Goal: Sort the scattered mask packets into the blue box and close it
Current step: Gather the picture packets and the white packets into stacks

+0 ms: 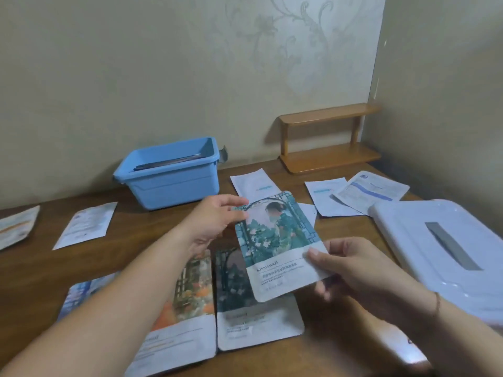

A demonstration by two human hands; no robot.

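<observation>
A teal mask packet (275, 240) with a garden picture is held above the table by both hands. My left hand (215, 221) pinches its top left corner. My right hand (351, 265) pinches its lower right edge. The open blue box (174, 183) stands at the back left against the wall, with flat packets inside it. Under my hands lie a dark teal packet (253, 319) and an orange packet (187, 303). Further packets lie scattered: white ones at the left (87, 224), behind the held one (253, 182) and at the right (373, 190).
The box's white lid (446, 246) with a grey handle lies at the right on the wooden table (35, 270). A small wooden shelf (329, 140) stands in the back corner. Another packet (16, 227) lies at the far left edge, a bluish one (84, 289) beneath my left forearm.
</observation>
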